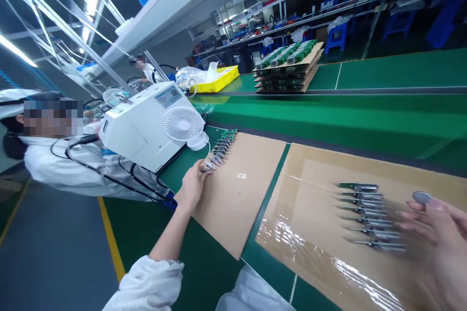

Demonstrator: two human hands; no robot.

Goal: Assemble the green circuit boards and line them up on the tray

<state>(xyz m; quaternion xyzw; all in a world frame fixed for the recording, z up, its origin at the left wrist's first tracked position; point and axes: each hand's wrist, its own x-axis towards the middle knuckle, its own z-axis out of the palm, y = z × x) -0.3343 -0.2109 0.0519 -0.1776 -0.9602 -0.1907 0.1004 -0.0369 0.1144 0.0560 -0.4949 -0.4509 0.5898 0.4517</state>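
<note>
Step in hand looked like part handling: right hand grip pinched one silver disc beside the right board row (about seven, blurred). Left hand was at the near end of the left board row (too crowded to count), couldn't tell if gripping. Two cardboard sheets on the table, one row each; next move seemed to call for careful fingers.

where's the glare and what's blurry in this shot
Head view: glare streaks the glossy clear strip along the right cardboard sheet; head view: the right hand and the row of boards beside it look smeared, the left hand crisper; head view: a ceiling light glows white.
</note>
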